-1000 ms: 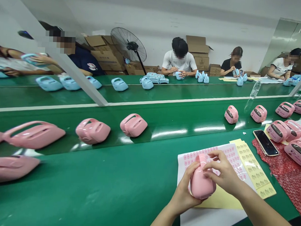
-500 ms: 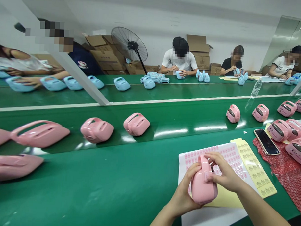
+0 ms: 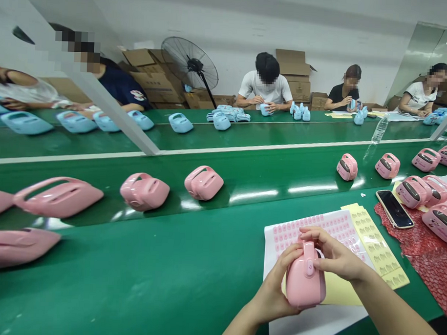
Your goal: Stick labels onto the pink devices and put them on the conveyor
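A pink plastic housing with a carry handle (image 3: 304, 285) is held over the papers, its rounded end towards me. My left hand (image 3: 278, 282) grips its left side, the fingers around the body. My right hand (image 3: 334, 254) holds it at the handle and upper right side, with the thumb beside a small oval sticker (image 3: 310, 267) below the handle. Under the hands lie a sheet of pink stickers (image 3: 290, 233) and, to its right, a yellow sticker sheet (image 3: 378, 241). The far side of the housing is hidden.
Pink housings (image 3: 204, 183) stand along the green bench, with dark-windowed ones (image 3: 413, 191) at right. A phone (image 3: 395, 209) rests on red bubble wrap (image 3: 421, 262). A water bottle (image 3: 380, 130) stands beyond. Co-workers handle blue housings (image 3: 180, 122) across a divider.
The pink housing has shifted slightly right and turned a little, so the oval sticker below its handle now shows clearly. My right thumb has moved off to the sticker's side.
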Demonstrator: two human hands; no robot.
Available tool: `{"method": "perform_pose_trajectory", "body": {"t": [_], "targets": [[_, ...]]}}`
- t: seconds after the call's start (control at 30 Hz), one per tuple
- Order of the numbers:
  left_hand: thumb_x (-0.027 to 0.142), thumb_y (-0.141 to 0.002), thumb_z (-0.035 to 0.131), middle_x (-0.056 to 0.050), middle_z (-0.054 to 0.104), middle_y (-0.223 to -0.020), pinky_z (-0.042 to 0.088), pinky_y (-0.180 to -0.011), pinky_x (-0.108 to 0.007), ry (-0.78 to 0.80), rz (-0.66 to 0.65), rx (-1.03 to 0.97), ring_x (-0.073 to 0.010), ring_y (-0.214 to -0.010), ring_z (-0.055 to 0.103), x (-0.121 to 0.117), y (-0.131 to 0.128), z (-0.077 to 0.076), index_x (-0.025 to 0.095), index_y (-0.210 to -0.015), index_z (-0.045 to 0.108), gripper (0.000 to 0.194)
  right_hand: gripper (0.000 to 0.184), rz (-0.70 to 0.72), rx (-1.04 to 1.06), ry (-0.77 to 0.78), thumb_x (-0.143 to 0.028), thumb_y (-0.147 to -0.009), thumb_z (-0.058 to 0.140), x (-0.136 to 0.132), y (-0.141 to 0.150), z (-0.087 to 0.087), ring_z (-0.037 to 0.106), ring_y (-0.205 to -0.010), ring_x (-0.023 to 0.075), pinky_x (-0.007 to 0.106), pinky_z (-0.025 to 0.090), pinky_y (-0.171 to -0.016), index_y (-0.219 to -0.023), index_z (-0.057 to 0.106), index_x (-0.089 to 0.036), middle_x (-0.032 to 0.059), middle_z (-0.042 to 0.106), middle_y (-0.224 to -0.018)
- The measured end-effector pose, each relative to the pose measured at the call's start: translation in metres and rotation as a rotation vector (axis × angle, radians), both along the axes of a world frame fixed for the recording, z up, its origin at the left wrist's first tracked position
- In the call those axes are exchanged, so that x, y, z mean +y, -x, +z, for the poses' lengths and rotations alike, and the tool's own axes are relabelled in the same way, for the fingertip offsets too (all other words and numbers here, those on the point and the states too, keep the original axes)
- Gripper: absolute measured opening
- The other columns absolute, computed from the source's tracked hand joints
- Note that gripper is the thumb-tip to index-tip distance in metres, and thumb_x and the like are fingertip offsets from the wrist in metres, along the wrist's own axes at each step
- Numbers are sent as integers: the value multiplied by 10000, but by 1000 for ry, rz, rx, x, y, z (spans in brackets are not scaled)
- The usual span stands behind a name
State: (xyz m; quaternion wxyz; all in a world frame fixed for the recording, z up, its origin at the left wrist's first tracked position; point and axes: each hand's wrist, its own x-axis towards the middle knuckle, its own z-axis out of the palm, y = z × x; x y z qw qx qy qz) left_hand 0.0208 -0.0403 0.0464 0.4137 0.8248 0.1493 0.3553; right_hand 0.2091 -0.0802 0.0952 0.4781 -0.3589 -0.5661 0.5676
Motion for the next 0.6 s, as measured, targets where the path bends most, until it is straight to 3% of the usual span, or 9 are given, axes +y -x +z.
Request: {"method": "perform_pose_trajectory", "body": {"t": [0.43,0.6], "targets": [[261,-540,778,-132,410,-1307,385,-937,-514,35,43,15,-369,-1201,410,-3,1,3,351,-1296,292,903,475,-55,6,159,-403,-625,707,2,6,0,474,-1059,211,380,355,-903,-1016,493,-239,85,409,-1287],[235,-482,796,-126,486,-1255,394,-924,-503,152,114,7,-354,-1146,469,-9,0,2,316,-1245,412,858,395,-226,-126,165,-385,-715,600,5,16,-8,514,-941,182,360,412,-853,-1058,471,-239,60,508,-1118]]}}
